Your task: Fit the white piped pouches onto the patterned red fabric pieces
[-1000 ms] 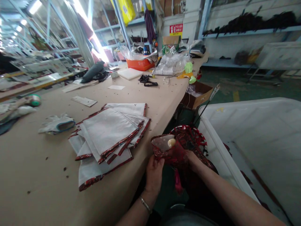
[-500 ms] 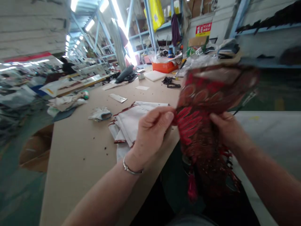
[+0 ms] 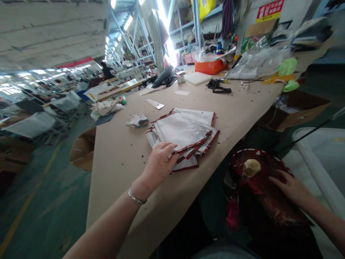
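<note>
My left hand (image 3: 160, 162), with a bracelet at its wrist, is at the near corner of a stack of white-backed fabric pieces (image 3: 180, 127) with dark red patterned edges. Its thumb and fingers close on the edge of the pieces. Low on the right, my right hand (image 3: 289, 185) lies with fingers extended on a dark red patterned article (image 3: 272, 201), which looks like fabric or soft leather, over my lap. A round yellowish-beige object (image 3: 252, 168) sits on that article. A pink-red tassel (image 3: 232, 214) hangs beside it.
On the table (image 3: 115, 187) are a white glove (image 3: 138, 120), a metal plate (image 3: 155, 104), black straps (image 3: 217, 86) and an orange box (image 3: 210, 66). Cardboard boxes stand left (image 3: 83, 149) and right (image 3: 296, 109) of the table. A white bin (image 3: 320, 154) is at right.
The red article has gone from between both hands in front of me down to my lap. My left hand has left it and reached the stack. The view has shifted.
</note>
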Motion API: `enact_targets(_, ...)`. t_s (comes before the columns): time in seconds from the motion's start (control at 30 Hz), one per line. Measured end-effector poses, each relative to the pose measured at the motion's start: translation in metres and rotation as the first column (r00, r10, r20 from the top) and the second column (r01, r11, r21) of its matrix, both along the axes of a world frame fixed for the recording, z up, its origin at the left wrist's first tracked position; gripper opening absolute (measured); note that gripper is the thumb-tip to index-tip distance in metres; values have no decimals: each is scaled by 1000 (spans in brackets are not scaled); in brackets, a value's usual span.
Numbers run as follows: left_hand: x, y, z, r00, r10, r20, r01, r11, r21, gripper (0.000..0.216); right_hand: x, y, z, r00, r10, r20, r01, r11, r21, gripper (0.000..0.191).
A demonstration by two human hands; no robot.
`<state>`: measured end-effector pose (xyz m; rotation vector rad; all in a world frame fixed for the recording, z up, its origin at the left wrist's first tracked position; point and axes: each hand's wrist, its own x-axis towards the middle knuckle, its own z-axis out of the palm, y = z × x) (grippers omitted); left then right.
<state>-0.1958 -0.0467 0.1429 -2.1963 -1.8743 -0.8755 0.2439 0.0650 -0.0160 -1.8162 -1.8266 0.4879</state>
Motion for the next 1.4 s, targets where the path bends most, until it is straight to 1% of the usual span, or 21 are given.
enact_targets(0.07, 2, 5, 0, 991, 6, -130, -12, 999, -41, 17, 1, -1, -3, 999, 35, 1, -35, 999, 5, 44)
enact_targets(0.13, 3, 10, 2, 974, 6, -229, -25, 996, -84, 16, -9, -8, 16, 998, 43, -44, -41, 998, 51, 50)
enact_targets(0.23, 3, 14, 7, 953, 10, -303, -53, 989, -135, 20, -38, -30, 70, 983, 81, -167, -57, 988, 143, 42)
enact_targets(0.3, 4, 14, 10, 952, 44, -302, -89, 986, -139, 23, -64, -51, 111, 962, 175, -208, -111, 951, 290, 28)
enact_targets(0.33, 5, 13, 12, 955, 70, -287, -110, 986, -127, 23, -78, -60, 130, 942, 275, -195, -182, 902, 391, 21)
enact_targets(0.4, 11, 10, 17, 964, 122, -237, -142, 988, -68, 19, -111, -73, 161, 852, 515, -92, -387, 738, 553, 16)
enact_targets(0.47, 21, 4, 23, 970, 142, -197, -145, 989, -1, 16, -149, -76, 182, 739, 669, 78, -572, 562, 598, 22)
enact_targets(0.5, 27, 0, 26, 973, 139, -186, -136, 990, 31, 14, -169, -73, 188, 705, 690, 163, -632, 507, 586, 27)
enact_targets(0.57, 38, -10, 33, 977, 110, -182, -99, 993, 70, 14, -206, -63, 193, 672, 672, 310, -711, 470, 523, 37)
enact_targets(0.67, 49, -27, 39, 985, 37, -171, -19, 994, 107, 15, -238, -42, 191, 633, 616, 469, -773, 527, 352, 36)
enact_targets(0.77, 49, -41, 33, 992, 34, -123, -18, 991, 130, 13, -226, -31, 187, 694, 537, 479, -685, 697, 212, 35)
enact_targets(0.83, 49, -45, 20, 997, 68, -25, -65, 993, 95, 10, -201, -37, 182, 783, 482, 394, -592, 773, 230, 37)
enact_targets(0.9, 56, -45, 1, 979, 83, 186, -83, 997, -5, 10, -172, -53, 170, 828, 471, 305, -555, 766, 324, 39)
enact_targets(0.97, 74, -42, -17, 847, 102, 521, -47, 992, -118, 9, -149, -74, 150, 827, 495, 266, -561, 732, 385, 37)
enact_targets(1.0, 85, -41, -25, 706, 125, 697, -11, 986, -165, 7, -140, -85, 137, 821, 508, 262, -571, 738, 360, 33)
enact_targets(1.07, 112, -38, -35, 312, 183, 932, 95, 970, -222, 5, -128, -104, 108, 815, 526, 244, -571, 800, 183, 26)
enact_targets(1.13, 135, -35, -40, -79, 260, 962, 225, 945, -237, 15, -121, -117, 83, 832, 532, 154, -531, 846, -51, 26)
enact_targets(1.2, 151, -32, -45, -347, 344, 873, 309, 920, -240, 23, -116, -122, 68, 871, 490, -42, -490, 856, -164, 22)
enact_targets(1.27, 160, -31, -53, -450, 392, 803, 335, 907, -255, 27, -112, -120, 64, 847, 341, -409, -436, 884, -167, 16)
enact_targets(1.3, 162, -31, -58, -433, 402, 807, 335, 903, -270, 27, -111, -118, 65, 780, 240, -578, -397, 904, -160, 17)
enact_targets(1.4, 168, -33, -70, -150, 415, 897, 428, 846, -319, 20, -111, -107, 71, 443, -81, -893, -307, 922, -236, 24)
